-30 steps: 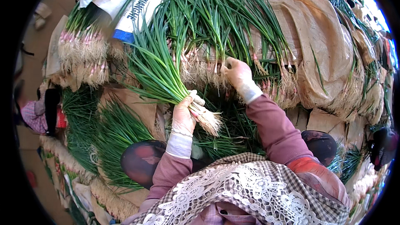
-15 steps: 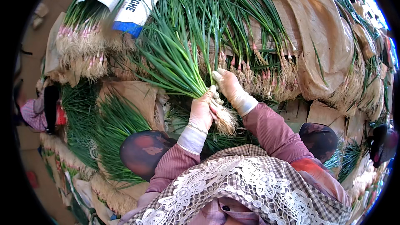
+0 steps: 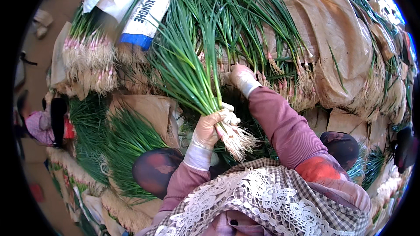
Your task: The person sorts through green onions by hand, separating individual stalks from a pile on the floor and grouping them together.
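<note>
My left hand (image 3: 211,129), in a thin pale glove, is closed around the lower stems of a bunch of green onions (image 3: 199,87). Their long green leaves fan up and to the left, while the pale hairy roots (image 3: 238,142) hang out below my fist. Farther forward, my right hand (image 3: 243,78) reaches to the root edge of a layer of green onions (image 3: 245,30) spread on brown sacking. Its fingers are closed at the base of a stem there; the fingertips are partly hidden by the back of the hand.
Brown sacking (image 3: 326,39) covers part of the layer at the right. A white and blue bag (image 3: 146,15) lies over onions at the far left. More green onions (image 3: 131,148) lie beside my left knee (image 3: 157,170). Another person (image 3: 41,122) is at the left edge.
My right hand has left the bunch and moved forward to the spread onions. My left hand has drawn the bunch slightly nearer to me, still gripping it.
</note>
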`<state>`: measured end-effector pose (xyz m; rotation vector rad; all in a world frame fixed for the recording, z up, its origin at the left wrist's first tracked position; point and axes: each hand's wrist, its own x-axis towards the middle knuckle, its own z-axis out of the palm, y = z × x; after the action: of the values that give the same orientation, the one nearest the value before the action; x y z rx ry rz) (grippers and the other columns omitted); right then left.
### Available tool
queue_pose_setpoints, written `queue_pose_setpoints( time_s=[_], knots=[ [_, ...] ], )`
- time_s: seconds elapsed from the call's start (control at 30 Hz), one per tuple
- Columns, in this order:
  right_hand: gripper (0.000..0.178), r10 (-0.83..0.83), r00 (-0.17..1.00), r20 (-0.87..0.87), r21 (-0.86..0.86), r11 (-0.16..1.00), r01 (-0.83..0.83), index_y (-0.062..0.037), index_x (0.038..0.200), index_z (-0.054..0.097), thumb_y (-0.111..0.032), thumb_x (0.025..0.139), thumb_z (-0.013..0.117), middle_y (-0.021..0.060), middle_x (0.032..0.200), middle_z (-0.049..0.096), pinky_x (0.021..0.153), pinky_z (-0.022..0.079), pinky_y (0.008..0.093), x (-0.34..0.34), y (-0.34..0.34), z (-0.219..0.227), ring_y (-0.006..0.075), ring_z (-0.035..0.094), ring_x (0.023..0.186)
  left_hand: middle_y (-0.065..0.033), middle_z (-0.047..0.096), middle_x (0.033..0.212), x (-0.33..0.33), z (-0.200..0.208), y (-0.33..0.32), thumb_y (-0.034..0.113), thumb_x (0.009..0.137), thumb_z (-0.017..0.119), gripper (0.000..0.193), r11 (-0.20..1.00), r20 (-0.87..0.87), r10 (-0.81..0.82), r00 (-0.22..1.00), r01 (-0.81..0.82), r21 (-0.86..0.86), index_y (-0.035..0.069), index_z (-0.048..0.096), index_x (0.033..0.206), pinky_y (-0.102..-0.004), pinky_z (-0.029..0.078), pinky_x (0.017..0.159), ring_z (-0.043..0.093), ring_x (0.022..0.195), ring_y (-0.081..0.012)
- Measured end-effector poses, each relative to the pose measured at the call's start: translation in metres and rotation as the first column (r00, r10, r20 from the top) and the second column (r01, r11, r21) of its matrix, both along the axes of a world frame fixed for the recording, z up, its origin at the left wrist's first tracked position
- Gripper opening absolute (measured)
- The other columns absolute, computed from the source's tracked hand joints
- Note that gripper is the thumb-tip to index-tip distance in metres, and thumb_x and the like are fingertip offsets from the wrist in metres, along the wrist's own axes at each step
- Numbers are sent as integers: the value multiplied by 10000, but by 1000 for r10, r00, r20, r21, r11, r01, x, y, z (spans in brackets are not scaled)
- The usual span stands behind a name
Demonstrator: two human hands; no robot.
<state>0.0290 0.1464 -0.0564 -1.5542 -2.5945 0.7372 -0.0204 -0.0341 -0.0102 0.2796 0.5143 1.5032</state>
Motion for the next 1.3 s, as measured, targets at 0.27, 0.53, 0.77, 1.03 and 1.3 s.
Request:
queue_pose_setpoints(
  time_s=[0.27, 0.53, 0.77, 1.03, 1.3],
  knots=[
    [300, 555, 832, 3, -197, 816, -544, -121, 906, 540, -362, 807, 391, 133, 737, 571, 640, 428, 361, 42, -81, 48, 280, 557, 722, -121, 574, 794, -18, -32, 8, 130, 821, 392, 292, 892, -181, 100, 978, -169, -420, -66, 477, 1019, -272, 460, 500, 553, 590, -183],
    [149, -543, 481, -688, -724, 563, -400, -46, 879, 488, -176, 842, 425, -56, 617, 455, 444, 311, 133, 22, -64, 10, 20, 380, 501, -88, 545, 649, 4, -22, 12, 121, 763, 523, 153, 899, -277, 35, 960, -151, -411, -15, 525, 833, -291, 466, 508, 539, 524, -194],
    [354, -296, 816, -497, -770, 585, -257, -51, 782, 539, -391, 787, 441, 67, 580, 502, 479, 385, 299, 47, -66, -87, 190, 480, 493, -76, 498, 658, 6, -11, 15, 148, 770, 492, 145, 965, -31, 103, 994, -107, -239, 6, 473, 794, -305, 434, 554, 498, 600, -201],
    [181, -732, 288, -617, -769, 484, -418, -35, 778, 528, -215, 801, 512, -35, 545, 435, 458, 321, 180, 18, -78, 28, 60, 381, 485, -70, 472, 679, 5, -10, 9, 164, 786, 473, 129, 965, 111, 173, 979, -146, -217, 39, 448, 761, -308, 408, 607, 465, 619, -194],
    [344, 452, 869, 202, -339, 864, -371, -75, 873, 561, -385, 777, 446, 151, 903, 559, 721, 422, 363, 44, -61, -14, 294, 536, 841, -63, 486, 684, 6, -3, 7, 149, 776, 486, 118, 954, 47, 202, 978, -185, -235, 40, 451, 804, -299, 411, 576, 471, 600, -171]
  ],
)
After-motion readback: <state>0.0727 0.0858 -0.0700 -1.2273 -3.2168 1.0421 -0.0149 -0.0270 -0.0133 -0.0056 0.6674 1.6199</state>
